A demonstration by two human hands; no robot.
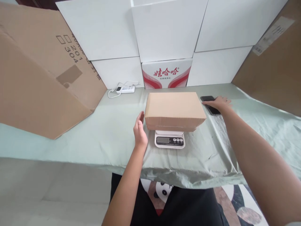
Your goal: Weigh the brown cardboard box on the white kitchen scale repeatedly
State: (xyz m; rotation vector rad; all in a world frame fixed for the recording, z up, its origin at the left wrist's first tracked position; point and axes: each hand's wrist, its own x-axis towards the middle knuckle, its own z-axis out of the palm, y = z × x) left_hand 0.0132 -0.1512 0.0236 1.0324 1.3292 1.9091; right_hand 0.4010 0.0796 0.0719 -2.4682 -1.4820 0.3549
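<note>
A closed brown cardboard box point(175, 105) rests on a small white kitchen scale point(169, 142) on the table. The box overhangs the scale on both sides, and the dark display panel at the front stays visible. Upright at the box's left side is my left hand point(140, 131), fingers stretched out, touching or very close to it. My right hand point(219, 103) reaches over a black phone point(213, 110) lying to the right of the box. Its thumb crosses the phone and the other fingers spread past the right edge.
A white power strip point(125, 89) with a coiled cable lies at the back left. White boxes point(166, 31) form a back wall, with a red-printed white carton point(167, 82) low in the middle. Large cardboard sheets point(42, 81) flank both sides. A pale green cloth point(105, 125) covers the table.
</note>
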